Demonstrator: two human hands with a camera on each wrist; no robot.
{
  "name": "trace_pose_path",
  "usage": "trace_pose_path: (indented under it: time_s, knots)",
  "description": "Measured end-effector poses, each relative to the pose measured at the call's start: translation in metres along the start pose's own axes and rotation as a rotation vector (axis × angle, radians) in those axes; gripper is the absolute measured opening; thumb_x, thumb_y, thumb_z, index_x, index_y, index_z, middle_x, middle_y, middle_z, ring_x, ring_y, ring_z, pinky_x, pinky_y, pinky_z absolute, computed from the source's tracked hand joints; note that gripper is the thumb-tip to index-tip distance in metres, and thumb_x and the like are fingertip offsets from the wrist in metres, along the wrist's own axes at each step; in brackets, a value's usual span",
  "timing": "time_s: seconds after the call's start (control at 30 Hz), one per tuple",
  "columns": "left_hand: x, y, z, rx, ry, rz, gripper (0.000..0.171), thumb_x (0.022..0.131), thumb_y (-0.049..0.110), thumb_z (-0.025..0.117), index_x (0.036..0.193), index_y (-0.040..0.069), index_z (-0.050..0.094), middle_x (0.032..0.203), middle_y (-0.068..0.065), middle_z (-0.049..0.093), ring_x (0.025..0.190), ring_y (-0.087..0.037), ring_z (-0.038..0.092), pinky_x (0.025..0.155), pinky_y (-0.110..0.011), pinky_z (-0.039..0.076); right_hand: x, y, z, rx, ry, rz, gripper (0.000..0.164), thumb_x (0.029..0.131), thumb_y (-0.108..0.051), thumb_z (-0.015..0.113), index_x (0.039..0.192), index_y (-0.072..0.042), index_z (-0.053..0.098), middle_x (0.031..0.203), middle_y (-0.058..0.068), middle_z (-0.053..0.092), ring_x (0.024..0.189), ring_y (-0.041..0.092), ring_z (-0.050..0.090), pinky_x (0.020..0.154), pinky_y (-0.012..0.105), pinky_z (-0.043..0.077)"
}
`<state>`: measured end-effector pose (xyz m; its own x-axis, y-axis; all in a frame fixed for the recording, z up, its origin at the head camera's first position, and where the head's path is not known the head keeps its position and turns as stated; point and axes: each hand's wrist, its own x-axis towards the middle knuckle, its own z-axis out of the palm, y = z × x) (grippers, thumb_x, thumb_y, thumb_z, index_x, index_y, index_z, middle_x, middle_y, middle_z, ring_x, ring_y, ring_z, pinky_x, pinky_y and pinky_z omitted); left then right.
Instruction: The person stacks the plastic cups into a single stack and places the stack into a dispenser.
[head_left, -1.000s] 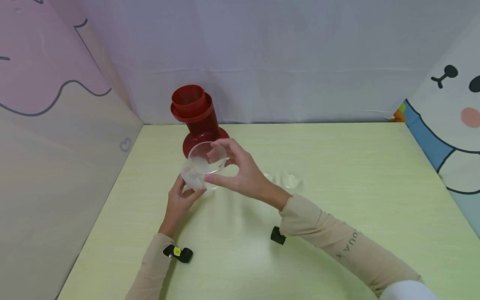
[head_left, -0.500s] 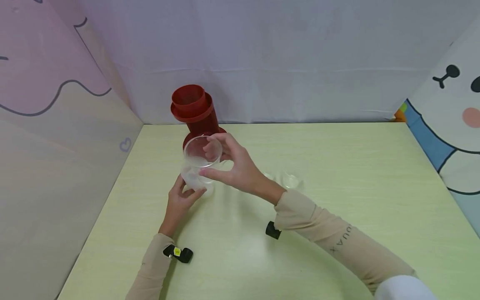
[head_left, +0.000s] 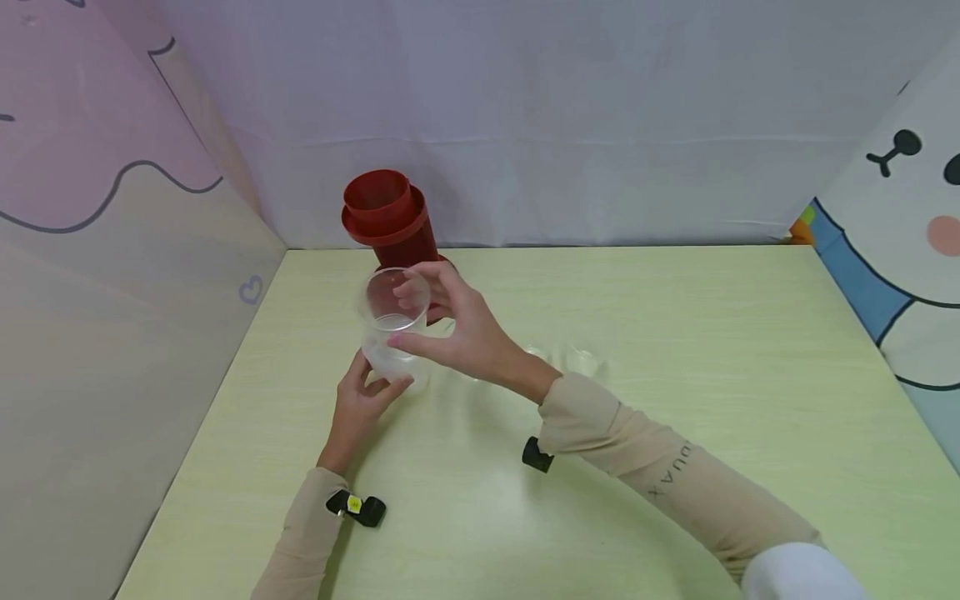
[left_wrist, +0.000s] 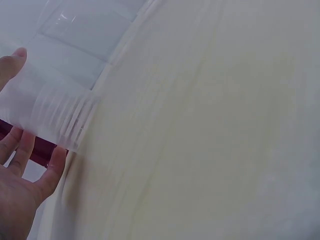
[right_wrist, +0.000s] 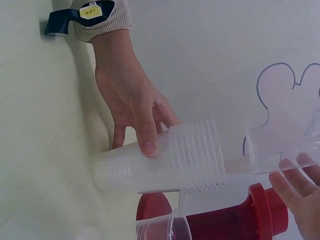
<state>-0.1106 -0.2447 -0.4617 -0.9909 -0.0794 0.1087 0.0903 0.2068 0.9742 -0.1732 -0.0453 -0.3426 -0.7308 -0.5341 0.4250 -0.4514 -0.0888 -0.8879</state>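
Across the pale bench (head_left: 712,350), a red holder (head_left: 397,227) stands at back left! Just in front, a stack of clear cups (right_wrist: 172,169), the left hand (head_left: 362,407) curling its grip around it, and the right hand (head_left: 468,333), grip round a single clear cup (right_wrist: 270,152), holding it just above the stack's rims.

Tbl (head_left: 697,342) holds red stand (head_left: 401,237), clr cups (head_left: 582,361).

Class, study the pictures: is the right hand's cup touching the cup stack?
Apart. The right wrist view shows a gap between the single cup and the cup stack.
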Motion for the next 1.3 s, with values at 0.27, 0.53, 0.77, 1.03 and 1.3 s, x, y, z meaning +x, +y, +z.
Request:
trace_pose_path:
  time_s: [0.27,0.53,0.77,1.03,1.3]
  knots:
    - [0.0,-0.002,0.0,-0.012,-0.007,0.031,0.066,0.08,0.004,0.074,0.138,0.009,0.043,0.127,-0.006,0.05,0.113,-0.014,0.049,0.089,-0.031,0.051,0.004,0.001,0.004,0.005,-0.007,0.038,0.064,0.076,-0.009,0.078,0.129,-0.006,0.042,0.125,0.008,0.059,0.105,0.014,0.059,0.082,0.041,0.052]
    - [0.0,-0.001,0.001,0.0,-0.005,0.026,0.066,0.081,0.005,0.074,0.139,0.009,0.042,0.129,-0.008,0.049,0.114,-0.014,0.048,0.089,-0.03,0.05,0.008,0.003,0.006,-0.01,-0.01,0.037,0.059,0.078,-0.015,0.077,0.128,-0.009,0.044,0.123,0.003,0.059,0.103,0.009,0.059,0.082,0.037,0.053]
    - [-0.001,-0.001,0.001,-0.003,-0.004,0.02,0.066,0.081,0.005,0.074,0.139,0.01,0.043,0.128,-0.008,0.049,0.114,-0.014,0.049,0.089,-0.031,0.05,0.008,-0.011,0.009,-0.002,-0.011,0.063,0.055,0.08,-0.007,0.074,0.125,-0.004,0.044,0.123,0.012,0.058,0.105,0.022,0.059,0.086,0.041,0.051]
    - [-0.001,-0.002,0.0,0.0,-0.006,0.017,0.068,0.081,0.006,0.074,0.141,0.013,0.041,0.13,-0.007,0.048,0.114,-0.015,0.048,0.09,-0.03,0.05,0.009,-0.021,0.012,0.005,-0.013,0.094,0.052,0.08,-0.005,0.072,0.125,-0.002,0.044,0.123,0.014,0.057,0.106,0.02,0.058,0.089,0.043,0.05]
    - [0.0,-0.004,0.0,0.004,-0.007,0.031,0.068,0.081,0.008,0.075,0.14,0.015,0.042,0.129,-0.005,0.049,0.111,-0.015,0.049,0.089,-0.03,0.051,0.012,0.012,0.017,-0.012,-0.02,0.073,0.057,0.08,-0.015,0.076,0.127,-0.01,0.044,0.125,0.004,0.057,0.104,0.011,0.059,0.087,0.032,0.05]
